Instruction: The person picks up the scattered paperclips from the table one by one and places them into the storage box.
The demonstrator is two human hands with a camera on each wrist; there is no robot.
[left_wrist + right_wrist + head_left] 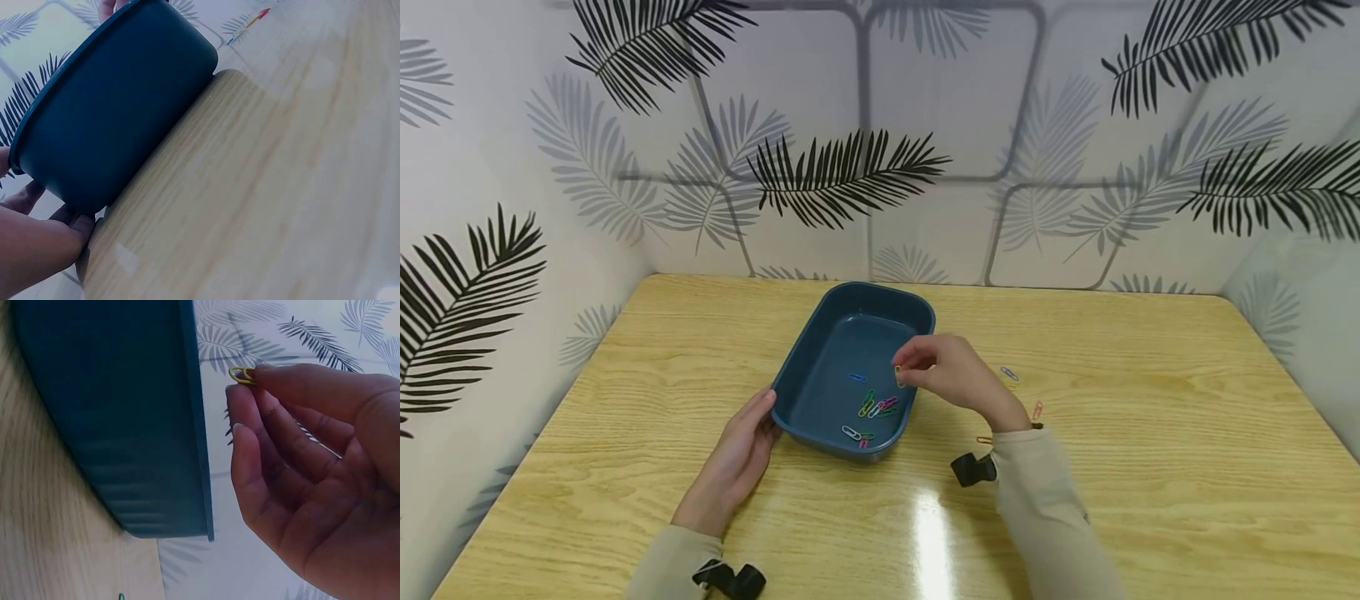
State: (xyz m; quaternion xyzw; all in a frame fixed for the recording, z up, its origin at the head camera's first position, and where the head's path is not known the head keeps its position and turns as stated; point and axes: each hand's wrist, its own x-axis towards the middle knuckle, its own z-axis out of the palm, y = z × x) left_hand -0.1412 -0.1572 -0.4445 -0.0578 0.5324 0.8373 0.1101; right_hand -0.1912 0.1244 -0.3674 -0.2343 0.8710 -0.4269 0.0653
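A yellow paper clip is pinched between the thumb and forefinger of my right hand, over the right side of a dark blue plastic bin. My left hand holds the bin at its near left corner, with the thumb at the rim and other fingers low against the wall in the left wrist view. Inside the bin lie a blue paper clip, a white paper clip and several green, pink and yellow ones gathered toward the near end.
On the wooden table, right of the bin, lie a blue-violet paper clip, a pinkish paper clip and an orange paper clip beside my right wrist. Behind the table stands a leaf-patterned backdrop.
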